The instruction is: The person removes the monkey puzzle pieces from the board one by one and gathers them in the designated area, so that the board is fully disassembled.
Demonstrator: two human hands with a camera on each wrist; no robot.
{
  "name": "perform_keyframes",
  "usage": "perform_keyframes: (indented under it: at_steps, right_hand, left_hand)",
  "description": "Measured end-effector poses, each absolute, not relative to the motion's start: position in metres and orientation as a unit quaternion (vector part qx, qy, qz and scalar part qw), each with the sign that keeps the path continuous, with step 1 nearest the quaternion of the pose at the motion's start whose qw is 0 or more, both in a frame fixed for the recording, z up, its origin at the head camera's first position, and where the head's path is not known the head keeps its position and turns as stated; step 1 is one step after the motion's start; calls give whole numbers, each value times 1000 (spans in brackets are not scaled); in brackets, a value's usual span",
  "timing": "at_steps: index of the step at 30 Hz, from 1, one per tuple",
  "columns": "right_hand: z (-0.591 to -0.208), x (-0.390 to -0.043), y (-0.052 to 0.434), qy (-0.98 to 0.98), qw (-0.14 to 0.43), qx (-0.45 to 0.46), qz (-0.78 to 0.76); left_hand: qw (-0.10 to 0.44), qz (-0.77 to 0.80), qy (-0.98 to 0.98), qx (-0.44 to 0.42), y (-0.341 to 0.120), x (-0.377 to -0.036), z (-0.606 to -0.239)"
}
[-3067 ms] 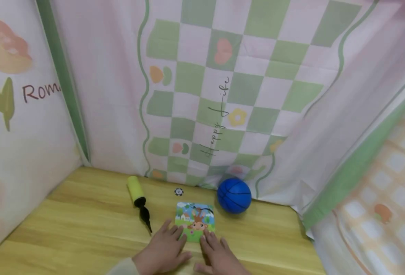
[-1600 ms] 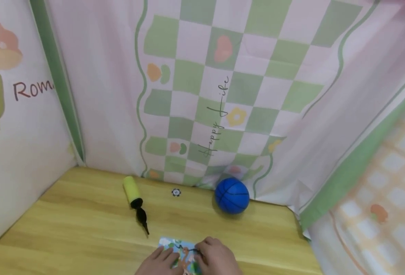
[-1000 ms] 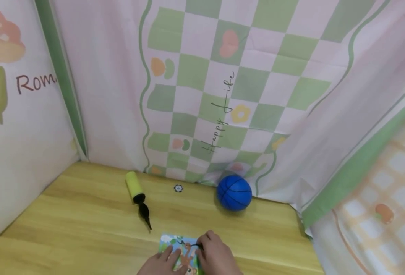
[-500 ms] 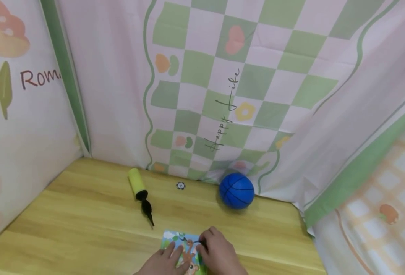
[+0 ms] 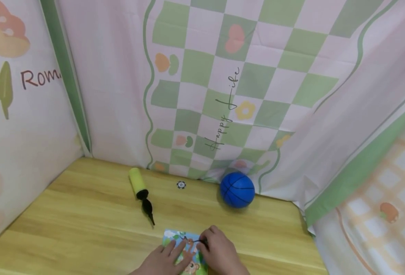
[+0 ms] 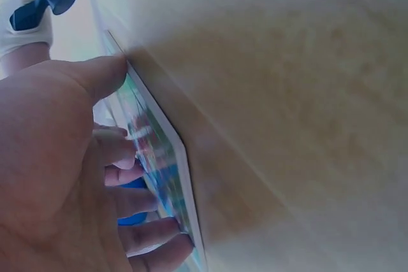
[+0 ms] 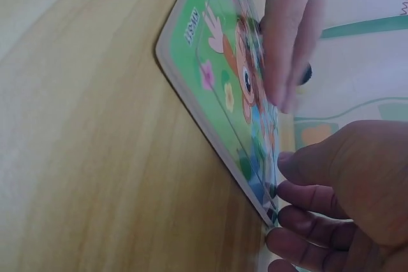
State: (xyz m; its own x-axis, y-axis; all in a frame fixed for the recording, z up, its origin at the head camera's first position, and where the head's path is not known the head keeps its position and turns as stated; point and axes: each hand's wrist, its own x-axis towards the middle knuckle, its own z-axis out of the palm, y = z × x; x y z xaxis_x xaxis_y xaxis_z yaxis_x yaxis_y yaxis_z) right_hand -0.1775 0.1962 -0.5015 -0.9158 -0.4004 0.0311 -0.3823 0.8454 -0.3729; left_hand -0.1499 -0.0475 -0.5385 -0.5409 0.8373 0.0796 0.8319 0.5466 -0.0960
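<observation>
A flat jigsaw puzzle [image 5: 193, 267] with a monkey picture lies on the table near the person, partly covered by both hands. In the right wrist view, the puzzle [image 7: 210, 81] shows cut lines inside a green border. The left hand [image 5: 164, 259] spreads over its left part, fingers fairly straight; in the left wrist view, that hand [image 6: 57, 157] has its thumb by one edge and its fingertips along the face. At the upper right corner, the right hand [image 5: 219, 250] curls its thumb and fingers around the puzzle. Seen from the right wrist, this hand [image 7: 344, 202] has its fingertips at that corner.
Beyond the puzzle, a yellow-green hand pump [image 5: 138, 187] with a black nozzle lies to the left. A small black-and-white scalloped disc [image 5: 181, 185] lies near the back edge. A blue basketball [image 5: 237, 190] rests against the checked curtain [image 5: 216, 95] on the wood-grain table [image 5: 85, 214].
Since about three seconds ago, the puzzle has come closer to the person, and the right hand has gone from lying flat to curling at its corner. Lately the left fingers shift slightly.
</observation>
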Motion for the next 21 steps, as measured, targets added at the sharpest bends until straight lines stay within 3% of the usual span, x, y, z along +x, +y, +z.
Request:
perform_keyframes:
  at_steps: [15, 21]
  right_hand:
    - [-501, -177, 194, 958, 49, -198, -200]
    - [-499, -175, 193, 960, 29, -193, -200]
  left_hand:
    - [42, -15, -928, -371, -33, -151, -547]
    - [54, 10, -933, -356, -26, -148, -540]
